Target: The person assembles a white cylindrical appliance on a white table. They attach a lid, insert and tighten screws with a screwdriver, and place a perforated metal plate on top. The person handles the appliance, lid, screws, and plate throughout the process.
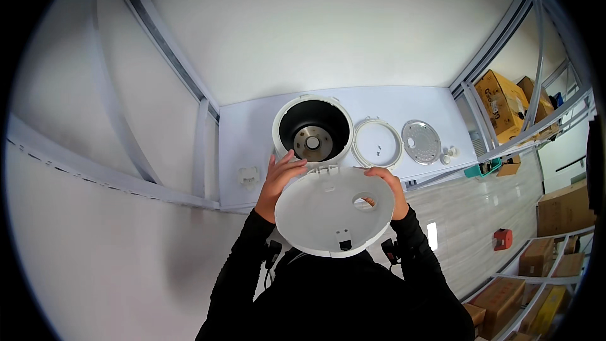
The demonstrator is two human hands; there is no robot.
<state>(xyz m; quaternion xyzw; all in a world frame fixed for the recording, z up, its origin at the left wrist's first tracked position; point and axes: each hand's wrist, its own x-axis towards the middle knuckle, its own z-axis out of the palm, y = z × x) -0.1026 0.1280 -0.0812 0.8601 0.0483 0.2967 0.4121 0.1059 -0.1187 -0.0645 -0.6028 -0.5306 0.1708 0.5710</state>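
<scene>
Grasping the white rice-cooker lid (315,211) with my right hand (394,192), I have my left hand (276,184) at its opposite edge, grip indeterminable, near the open cooker body (315,112).

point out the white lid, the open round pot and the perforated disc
White lid (319,215), head view: on its broad face.
Open round pot (315,113), head view: on its dark inner wall.
Perforated disc (421,142), head view: middle of its upper face.

White table (243,132), mid-frame, is carrying: round white cooker body (280,120), white plastic ring (358,153), perforated silver disc (421,143), small white fittings (445,159).
</scene>
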